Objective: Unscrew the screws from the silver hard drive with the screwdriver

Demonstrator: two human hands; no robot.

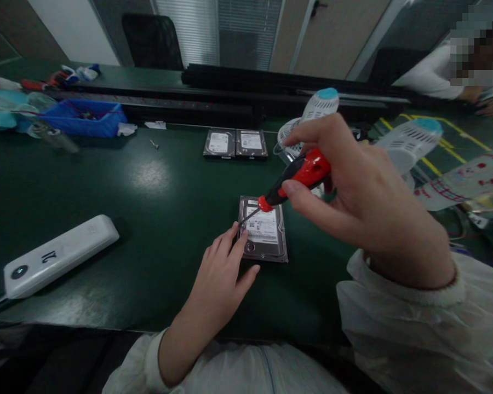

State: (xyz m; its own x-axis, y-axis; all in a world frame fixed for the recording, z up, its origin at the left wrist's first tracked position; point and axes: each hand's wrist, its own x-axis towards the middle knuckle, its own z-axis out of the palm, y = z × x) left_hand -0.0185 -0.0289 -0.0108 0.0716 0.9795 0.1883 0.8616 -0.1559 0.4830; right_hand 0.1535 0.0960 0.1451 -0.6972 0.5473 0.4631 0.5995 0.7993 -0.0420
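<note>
A hard drive (267,235) lies label up on the dark green table in front of me. My right hand (349,186) grips a red and black screwdriver (296,178) by its handle, held at a slant. The screwdriver's tip comes down at the drive's left edge, beside my left fingertips. My left hand (222,268) lies with its fingers stretched out, the fingertips touching the drive's left side and the thumb apart near its lower corner. Whether the tip sits in a screw is too small to tell.
Farther back lie two more hard drives (235,143) side by side. At left are a white power bank (61,256) marked 21, a blue bin (84,117) and a small screw-like piece (154,144). White perforated containers (411,142) stand at right. Another person's sleeve (427,74) shows at far right.
</note>
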